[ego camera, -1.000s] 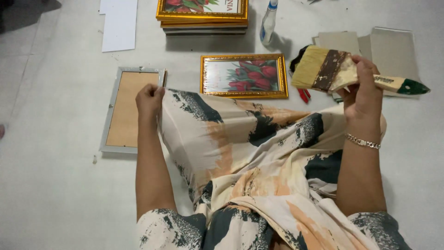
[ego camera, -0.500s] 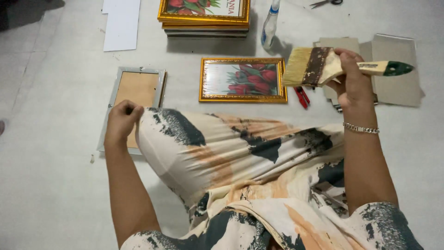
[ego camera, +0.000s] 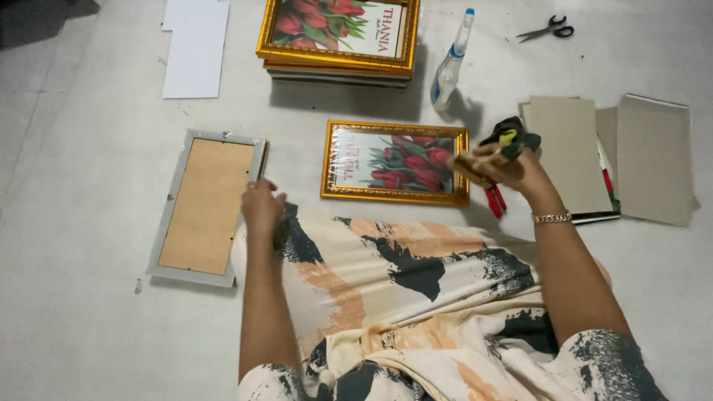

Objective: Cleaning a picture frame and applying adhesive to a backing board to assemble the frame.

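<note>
On the floor, largest first:
Floor (ego camera: pixel 67 148): pale and bare; we sit on it, patterned dress (ego camera: pixel 401 282) stretched over our lap.
Frame stack (ego camera: pixel 338 37): gold frames piled at top centre, tulip print facing up.
Face-down frame (ego camera: pixel 204 208): silver edge, brown backing showing, left of our lap. Stiff and flat; the front, likely glazed, we can't see, so we judge it fragile. Best lifted by the two long edges.
Gold frame (ego camera: pixel 394 162): tulip picture face up, between our hands, just past the dress. Rigid moulding, shiny front looks easily scratched; we'd hold the rim, not the face.
Backing boards (ego camera: pixel 594 156): grey sheets overlapping at right, light and a little bendy by our guess.
White sheet (ego camera: pixel 194 48): top left, apart from the rest.
Spray bottle (ego camera: pixel 449 67): clear, upright beside the stack.
Scissors (ego camera: pixel 546 30): top right, well apart.
Right hand (ego camera: pixel 512 167): fingers closed around a paintbrush (ego camera: pixel 475 169) with a dark cloth (ego camera: pixel 512 134) bunched on top, at the gold frame's right edge. Brush is light, bristles soft.
Left hand (ego camera: pixel 261 204): fingers curled shut, holding nothing we can see, at the face-down frame's right edge.
Red clip (ego camera: pixel 494 200): under the right hand.
</note>
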